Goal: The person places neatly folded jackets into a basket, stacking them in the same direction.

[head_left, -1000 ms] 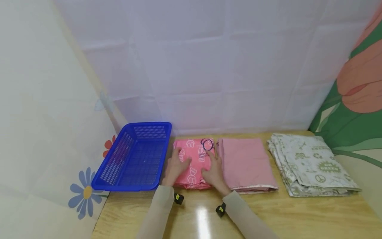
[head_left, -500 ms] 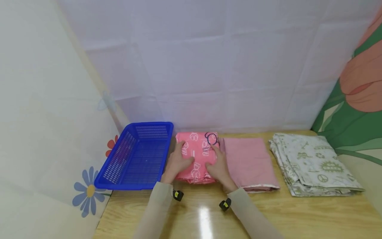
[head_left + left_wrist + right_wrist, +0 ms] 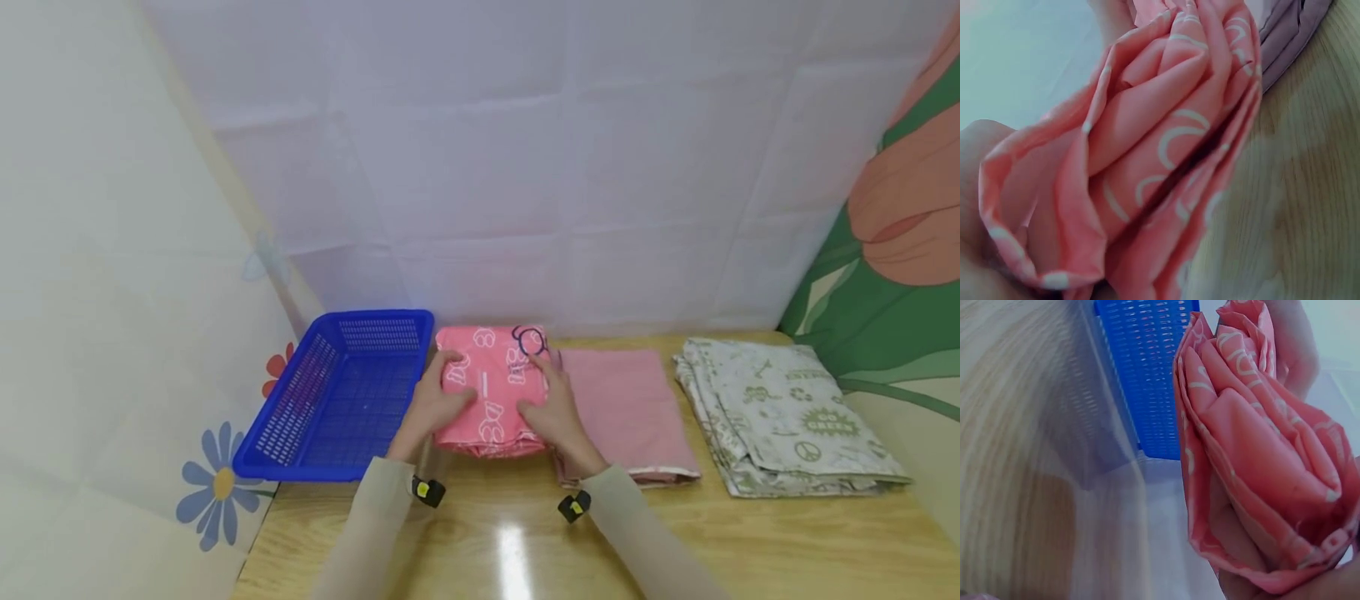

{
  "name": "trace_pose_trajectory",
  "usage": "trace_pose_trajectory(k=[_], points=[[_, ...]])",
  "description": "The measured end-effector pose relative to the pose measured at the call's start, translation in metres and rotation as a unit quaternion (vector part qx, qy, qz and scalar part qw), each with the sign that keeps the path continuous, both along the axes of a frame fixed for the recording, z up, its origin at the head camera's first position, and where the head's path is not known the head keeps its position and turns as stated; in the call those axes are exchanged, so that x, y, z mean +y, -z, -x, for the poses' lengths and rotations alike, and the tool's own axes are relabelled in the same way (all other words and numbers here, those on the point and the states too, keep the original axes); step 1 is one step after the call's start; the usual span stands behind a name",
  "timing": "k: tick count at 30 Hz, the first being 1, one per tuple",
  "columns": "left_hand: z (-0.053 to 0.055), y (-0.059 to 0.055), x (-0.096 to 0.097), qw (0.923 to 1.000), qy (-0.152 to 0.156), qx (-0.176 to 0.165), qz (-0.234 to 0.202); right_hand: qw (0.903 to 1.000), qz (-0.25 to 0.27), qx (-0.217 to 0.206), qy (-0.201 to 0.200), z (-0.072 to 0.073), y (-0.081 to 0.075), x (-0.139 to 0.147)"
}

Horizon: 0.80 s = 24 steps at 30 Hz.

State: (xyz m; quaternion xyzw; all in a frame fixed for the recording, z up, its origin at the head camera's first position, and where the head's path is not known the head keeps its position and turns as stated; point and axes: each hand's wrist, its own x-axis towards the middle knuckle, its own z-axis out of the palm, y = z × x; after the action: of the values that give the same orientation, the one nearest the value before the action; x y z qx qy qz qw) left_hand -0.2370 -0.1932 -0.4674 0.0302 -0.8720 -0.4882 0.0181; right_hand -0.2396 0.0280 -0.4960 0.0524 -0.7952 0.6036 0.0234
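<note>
A folded pink cloth (image 3: 491, 387) with white line drawings and a dark blue ring print is held up between my two hands, above the wooden table. My left hand (image 3: 435, 404) grips its left side, thumb on top. On the opposite side my right hand (image 3: 555, 412) grips it the same way, with the fingers partly hidden under the fabric. The left wrist view shows the near end of the cloth (image 3: 1147, 144) with its loose layers and wood below. In the right wrist view the folded layers of the cloth (image 3: 1254, 444) hang beside the basket.
A blue plastic basket (image 3: 296, 476) stands to the left. Right of my hands lies a folded plain pink cloth (image 3: 630, 408), and farther right a folded white cloth (image 3: 795, 417) with green print. A white sheet (image 3: 480, 167) hangs behind the table.
Both hands have tightened on the printed pink cloth and raised it off the table. It has moved slightly up in the head view. The basket and other cloths stay in place.
</note>
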Motion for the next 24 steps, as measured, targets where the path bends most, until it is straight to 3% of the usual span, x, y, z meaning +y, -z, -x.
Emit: trace_pose_trajectory(k=[8, 18, 24], points=[[-0.007, -0.012, -0.017, 0.9996, -0.007, 0.026, 0.000, 0.9981, -0.021, 0.042, -0.039, 0.005, -0.012, -0.001], [-0.008, -0.025, -0.036, 0.9966, -0.024, 0.078, 0.005, 0.9949, 0.015, 0.061, -0.080, 0.007, -0.029, -0.011], [-0.009, -0.029, -0.049, 0.9972, -0.022, 0.071, 0.002, 0.9946, 0.034, 0.042, -0.088, 0.004, -0.036, -0.020]])
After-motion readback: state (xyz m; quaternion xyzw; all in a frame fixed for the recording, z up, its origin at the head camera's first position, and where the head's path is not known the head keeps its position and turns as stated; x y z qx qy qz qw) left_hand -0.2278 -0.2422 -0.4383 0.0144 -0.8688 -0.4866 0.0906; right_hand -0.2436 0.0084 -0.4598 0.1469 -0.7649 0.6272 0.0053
